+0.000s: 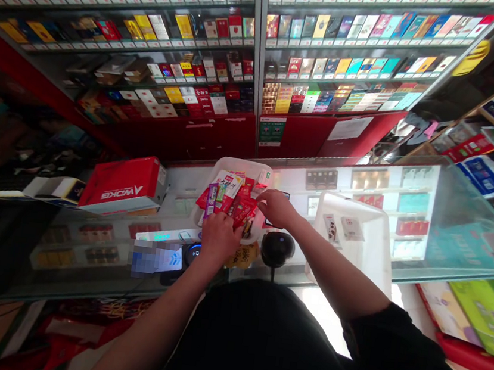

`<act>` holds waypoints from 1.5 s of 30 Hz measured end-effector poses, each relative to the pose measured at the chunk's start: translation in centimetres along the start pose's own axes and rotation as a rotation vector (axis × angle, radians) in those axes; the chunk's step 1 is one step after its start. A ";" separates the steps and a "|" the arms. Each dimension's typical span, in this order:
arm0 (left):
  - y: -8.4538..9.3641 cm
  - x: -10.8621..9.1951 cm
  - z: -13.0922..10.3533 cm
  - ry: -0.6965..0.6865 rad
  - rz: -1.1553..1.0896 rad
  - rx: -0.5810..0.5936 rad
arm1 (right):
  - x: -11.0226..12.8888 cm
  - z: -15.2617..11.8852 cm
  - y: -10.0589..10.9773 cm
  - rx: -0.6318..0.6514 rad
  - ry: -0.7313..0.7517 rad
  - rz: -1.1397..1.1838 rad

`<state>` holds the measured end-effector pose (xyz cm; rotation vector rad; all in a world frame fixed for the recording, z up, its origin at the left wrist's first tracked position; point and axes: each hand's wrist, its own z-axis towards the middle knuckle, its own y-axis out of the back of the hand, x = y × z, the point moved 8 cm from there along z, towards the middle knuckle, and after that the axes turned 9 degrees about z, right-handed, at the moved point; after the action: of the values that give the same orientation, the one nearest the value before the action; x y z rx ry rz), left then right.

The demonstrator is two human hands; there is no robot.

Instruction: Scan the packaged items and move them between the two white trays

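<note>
A white plastic tub (227,163) on the glass counter holds several snack packets, mostly red. On top lie a white-and-red packet (228,184) and a narrow purple packet (212,197). My left hand (221,237) reaches over the tub's near side with its fingers curled down among the packets; what they grip is hidden. At the tub's right side, my right hand (276,208) has its fingers pressed together by a red packet (244,208); I cannot make out what is between them. Partly behind my right hand lies a dark-edged flat device (285,195).
A black round-headed device (277,249) stands near my body, beside a yellow-brown packet (243,256). Left of it is a lit payment screen (170,258). A red box (121,181) sits on the counter's left, a white bin (375,243) on its right. Cigarette shelves (259,48) face me.
</note>
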<state>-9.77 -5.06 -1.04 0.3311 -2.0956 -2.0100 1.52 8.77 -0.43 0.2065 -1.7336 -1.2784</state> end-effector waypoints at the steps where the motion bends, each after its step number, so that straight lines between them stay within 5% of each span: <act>1: -0.3 0.3 -0.2 0.017 0.010 0.005 | 0.6 0.4 -0.6 0.040 0.030 -0.038; 13: -2.6 0.2 -1.0 0.058 0.008 0.017 | 1.1 1.6 -5.9 0.218 -0.065 -0.225; 22: -3.1 0.1 -1.0 0.107 -0.005 0.084 | 0.4 1.7 -6.6 0.275 -0.127 -0.222; 28: -3.3 0.6 -1.0 0.142 -0.084 0.042 | 0.5 2.0 -5.0 0.215 -0.158 -0.189; 38: -1.3 2.2 -0.5 0.135 -0.471 -0.230 | 0.1 0.5 -0.5 -0.127 -0.273 0.168; 45: -2.3 3.2 -0.5 0.340 -0.858 -0.227 | -0.9 -1.5 1.0 -0.273 -0.285 0.351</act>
<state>-12.66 -6.64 -3.28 1.6124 -1.6126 -2.3218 3.53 8.75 -0.09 -0.4393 -1.7098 -1.3056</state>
